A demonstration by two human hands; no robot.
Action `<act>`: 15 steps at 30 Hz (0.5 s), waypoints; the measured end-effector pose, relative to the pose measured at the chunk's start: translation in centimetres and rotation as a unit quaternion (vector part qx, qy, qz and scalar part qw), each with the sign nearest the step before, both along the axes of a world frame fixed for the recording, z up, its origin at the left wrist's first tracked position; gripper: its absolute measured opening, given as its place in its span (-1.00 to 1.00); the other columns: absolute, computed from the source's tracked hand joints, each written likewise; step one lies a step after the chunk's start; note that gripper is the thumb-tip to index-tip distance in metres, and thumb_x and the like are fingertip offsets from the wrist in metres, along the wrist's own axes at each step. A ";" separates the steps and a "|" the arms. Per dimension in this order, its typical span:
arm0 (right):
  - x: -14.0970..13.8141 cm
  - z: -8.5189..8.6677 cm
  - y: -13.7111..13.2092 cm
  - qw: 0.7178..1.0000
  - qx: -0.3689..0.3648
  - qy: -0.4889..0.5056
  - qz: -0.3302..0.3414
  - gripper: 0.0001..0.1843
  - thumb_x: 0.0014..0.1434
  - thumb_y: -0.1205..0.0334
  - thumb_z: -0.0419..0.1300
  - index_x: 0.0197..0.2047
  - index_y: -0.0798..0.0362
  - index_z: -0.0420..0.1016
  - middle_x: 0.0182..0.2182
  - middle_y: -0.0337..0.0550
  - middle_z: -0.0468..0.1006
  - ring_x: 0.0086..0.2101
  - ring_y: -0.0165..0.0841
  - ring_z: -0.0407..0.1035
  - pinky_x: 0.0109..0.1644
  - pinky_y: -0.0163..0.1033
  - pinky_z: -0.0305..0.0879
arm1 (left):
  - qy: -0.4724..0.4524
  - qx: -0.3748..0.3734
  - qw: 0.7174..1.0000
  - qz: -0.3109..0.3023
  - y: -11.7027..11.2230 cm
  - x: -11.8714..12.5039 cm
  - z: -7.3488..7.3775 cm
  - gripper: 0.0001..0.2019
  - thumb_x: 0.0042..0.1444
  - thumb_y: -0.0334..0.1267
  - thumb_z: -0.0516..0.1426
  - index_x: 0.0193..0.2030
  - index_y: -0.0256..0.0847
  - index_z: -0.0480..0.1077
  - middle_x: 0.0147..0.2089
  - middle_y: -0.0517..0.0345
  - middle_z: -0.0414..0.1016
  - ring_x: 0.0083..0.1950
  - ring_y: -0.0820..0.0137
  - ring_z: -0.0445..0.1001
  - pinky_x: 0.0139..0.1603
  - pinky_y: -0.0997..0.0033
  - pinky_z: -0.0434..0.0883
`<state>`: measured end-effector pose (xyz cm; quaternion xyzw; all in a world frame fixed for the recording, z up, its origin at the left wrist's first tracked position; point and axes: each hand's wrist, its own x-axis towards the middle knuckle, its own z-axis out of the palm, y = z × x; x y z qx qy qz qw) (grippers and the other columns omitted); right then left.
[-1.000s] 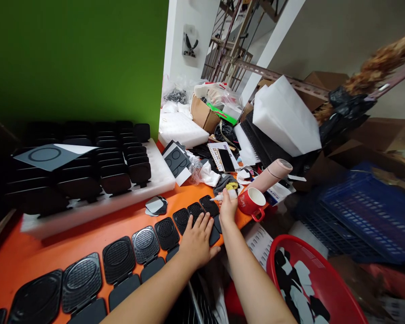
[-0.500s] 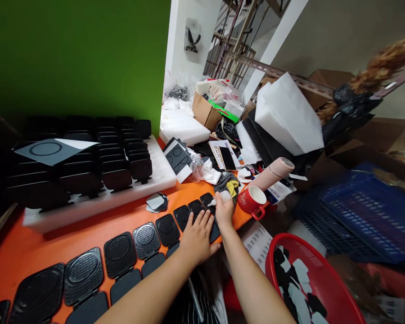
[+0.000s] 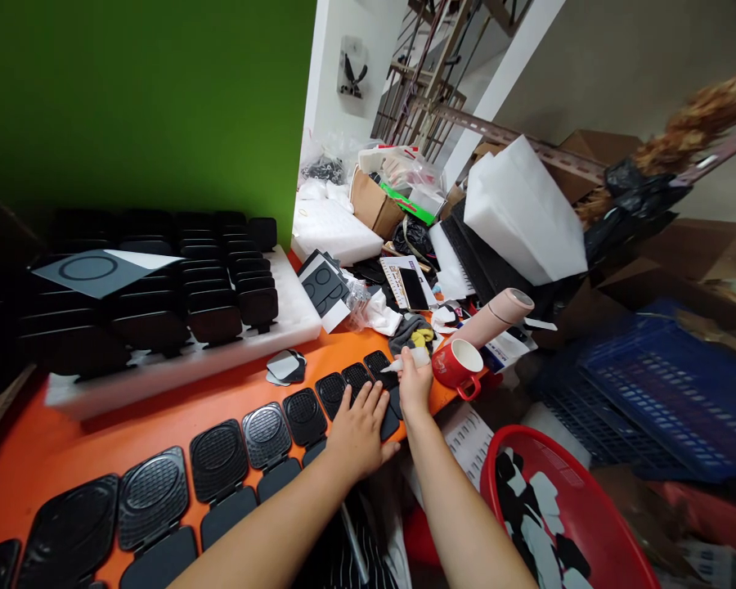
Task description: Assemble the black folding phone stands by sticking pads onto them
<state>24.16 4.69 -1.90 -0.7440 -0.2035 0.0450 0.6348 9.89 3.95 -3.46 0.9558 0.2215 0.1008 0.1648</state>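
A row of black textured plastic parts (image 3: pixel 263 433) runs along the front of the orange table (image 3: pixel 159 409). My left hand (image 3: pixel 359 429) lies flat, fingers spread, on the parts at the row's right end. My right hand (image 3: pixel 415 384) grips a small white squeeze bottle (image 3: pixel 408 360) whose nozzle points left, over the last black part (image 3: pixel 377 364). A red mug (image 3: pixel 457 366) stands just right of that hand.
A white foam tray (image 3: pixel 282 315) with upright black parts sits behind the row. Small grey stickers (image 3: pixel 285 368) lie mid-table. Clutter, a phone (image 3: pixel 412 288), a pink tube (image 3: pixel 494 317) and foam blocks (image 3: pixel 521 213) crowd the far right. A red basin (image 3: pixel 564 523) and blue crate (image 3: pixel 662 393) stand below.
My right hand with the bottle shifted slightly along the end of the row and back toward the mug. My left hand stayed pressed on the parts.
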 end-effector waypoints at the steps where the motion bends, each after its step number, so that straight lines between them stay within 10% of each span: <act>1: -0.1 0.1 0.2 0.999 0.013 0.037 0.005 -0.63 0.01 -0.05 0.14 -0.45 0.14 0.43 -0.54 -0.07 0.54 -0.65 -0.42 0.29 -0.61 -0.31 0.20 | 0.001 0.000 1.000 0.001 0.0 0.0 0.2 -0.19 0.06 0.24 -0.10 0.34 -0.26 -0.01 0.39 -0.04 -0.04 0.38 0.12 -0.07 0.32 -0.11 -0.18; 9: -2.1 -0.3 2.4 0.995 -0.015 0.043 0.087 -0.65 0.03 -0.06 0.12 -0.40 0.10 0.38 -0.58 -0.21 0.50 -0.62 -0.41 0.32 -0.57 -0.34 0.24 | 0.035 -0.002 0.999 0.007 -1.3 -2.7 2.6 -0.24 0.13 0.18 -0.13 0.32 -0.35 0.03 0.37 -0.15 -0.05 0.38 0.08 -0.06 0.32 -0.15 -0.20; 15: -2.4 -0.9 2.6 0.996 -0.064 -0.039 0.056 -0.64 0.02 -0.09 0.14 -0.39 0.07 0.36 -0.52 -0.12 0.53 -0.48 -0.28 0.40 -0.40 -0.24 0.27 | 0.053 -0.021 0.998 0.005 -2.4 -5.5 1.5 -0.21 0.11 0.23 -0.13 0.33 -0.32 0.00 0.38 -0.12 -0.08 0.38 0.05 -0.06 0.30 -0.21 -0.15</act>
